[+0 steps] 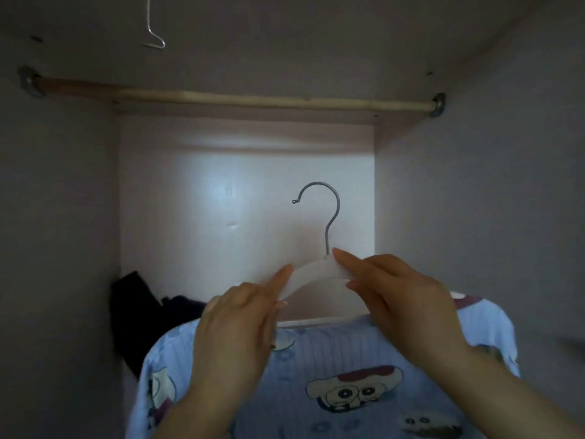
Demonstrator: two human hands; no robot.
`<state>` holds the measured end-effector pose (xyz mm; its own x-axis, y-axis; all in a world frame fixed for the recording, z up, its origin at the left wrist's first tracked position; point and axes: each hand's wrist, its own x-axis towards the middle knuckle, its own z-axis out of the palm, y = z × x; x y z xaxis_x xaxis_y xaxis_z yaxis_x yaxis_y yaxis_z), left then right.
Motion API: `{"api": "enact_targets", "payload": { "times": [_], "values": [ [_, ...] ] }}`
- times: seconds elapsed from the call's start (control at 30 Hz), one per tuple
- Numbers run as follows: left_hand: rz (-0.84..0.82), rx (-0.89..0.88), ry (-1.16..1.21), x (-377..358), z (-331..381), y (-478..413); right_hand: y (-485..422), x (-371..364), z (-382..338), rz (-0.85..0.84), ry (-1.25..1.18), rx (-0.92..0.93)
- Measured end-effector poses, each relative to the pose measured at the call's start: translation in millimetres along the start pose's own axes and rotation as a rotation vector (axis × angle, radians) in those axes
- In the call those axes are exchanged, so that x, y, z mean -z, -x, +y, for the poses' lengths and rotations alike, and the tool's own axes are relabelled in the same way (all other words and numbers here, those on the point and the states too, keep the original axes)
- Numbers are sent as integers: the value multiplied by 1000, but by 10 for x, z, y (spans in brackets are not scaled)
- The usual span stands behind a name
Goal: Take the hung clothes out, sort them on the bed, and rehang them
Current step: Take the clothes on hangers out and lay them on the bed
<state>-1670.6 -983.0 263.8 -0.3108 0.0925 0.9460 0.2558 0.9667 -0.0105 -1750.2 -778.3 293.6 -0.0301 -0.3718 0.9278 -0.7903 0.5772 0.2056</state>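
Both hands pinch a white hanger, the left hand on its left arm and the right hand at its neck, with a blue cartoon-print shirt draped on it just below them and the wooden rail well above.

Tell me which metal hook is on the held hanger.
The grey curved hook atop the white plastic hanger; the thin silver wire hook dangles alone, upper left.
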Motion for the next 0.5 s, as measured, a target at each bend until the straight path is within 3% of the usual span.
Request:
{"api": "enact_targets", "payload": {
  "times": [0.5],
  "values": [
    [-99, -149, 569, 828, 1924, 1155, 1769, 2641, -1508, -253, 402, -460]
  ]
}}
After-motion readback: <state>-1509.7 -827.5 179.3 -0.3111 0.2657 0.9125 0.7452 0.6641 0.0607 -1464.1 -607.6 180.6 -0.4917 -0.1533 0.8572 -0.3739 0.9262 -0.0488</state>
